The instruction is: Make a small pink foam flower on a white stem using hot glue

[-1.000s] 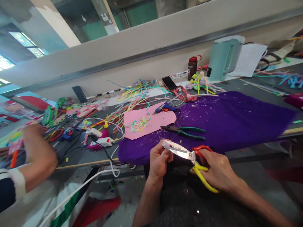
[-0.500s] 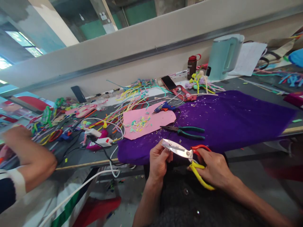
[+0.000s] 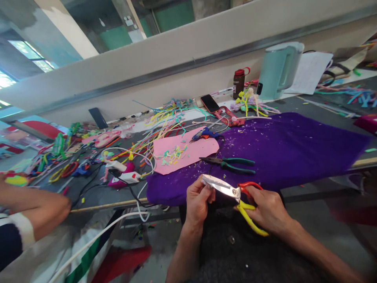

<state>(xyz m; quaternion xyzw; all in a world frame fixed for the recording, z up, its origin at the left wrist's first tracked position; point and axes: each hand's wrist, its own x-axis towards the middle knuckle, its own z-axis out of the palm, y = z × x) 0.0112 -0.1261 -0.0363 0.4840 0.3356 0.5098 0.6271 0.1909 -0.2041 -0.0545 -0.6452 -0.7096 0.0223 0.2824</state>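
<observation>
My right hand [image 3: 266, 210] grips a pair of scissors [image 3: 222, 186] with one red and one yellow handle. The blades point left, their tips at the fingers of my left hand [image 3: 198, 202]. Those fingers are pinched together, and what lies between them is too small and hidden to name. Both hands are in front of the table edge, above my dark lap. Just beyond them, pliers [image 3: 226, 163] with dark green handles lie on a purple cloth [image 3: 294, 145]. A pink sheet [image 3: 188, 151] beside the pliers carries small coloured clippings and a blue glue gun [image 3: 206, 134].
Coloured fuzzy stems [image 3: 165, 133] spread over the table's left part, near white plugs [image 3: 129, 177] and cables. At the back stand a bottle [image 3: 239, 84] and a pale green kettle [image 3: 278, 72], with a phone [image 3: 209, 103] nearby. A co-worker's arm [image 3: 38, 204] rests at the left.
The co-worker's forearm at the left has lowered, uncovering a yellow and red object. My hands and the scissors have hardly moved.
</observation>
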